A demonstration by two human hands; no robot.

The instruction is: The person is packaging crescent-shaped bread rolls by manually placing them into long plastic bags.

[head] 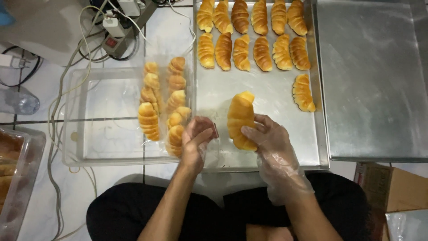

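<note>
Right hand: the gloved right hand [267,136] has its fingers [250,130] curled round the lower half of a roll [240,118], gripping it from the right side, just above the tray [263,96].
Left hand: the bare left hand [196,140] is bunched, fingertips pressed together on a thin clear bag [209,147] at the tray's left edge; a small dark thing shows at the fingertips, too small to tell what.
Roll: golden, ridged, held upright in the picture, near the tray's lower middle, between the two hands.
Risk: the roll looks soft, so a tight squeeze could dent it. The film bag is limp and could slip from the pinch or fold shut. The loose glove could catch on the crust.
Near left: a clear box [107,116] just beside the tray holds bagged rolls [162,107] in two columns along its right side, touching the left hand.
Further up: two rows of rolls [252,33] fill the tray's top, with one lone roll [303,92] at its right edge, well apart from the hands.
Right: a second metal tray [374,80], bare steel, abuts the first.
In the way: cables and a power strip [113,40] lie on the tiled floor [40,89] beyond the box; a cardboard box [392,185] sits by the right knee.
</note>
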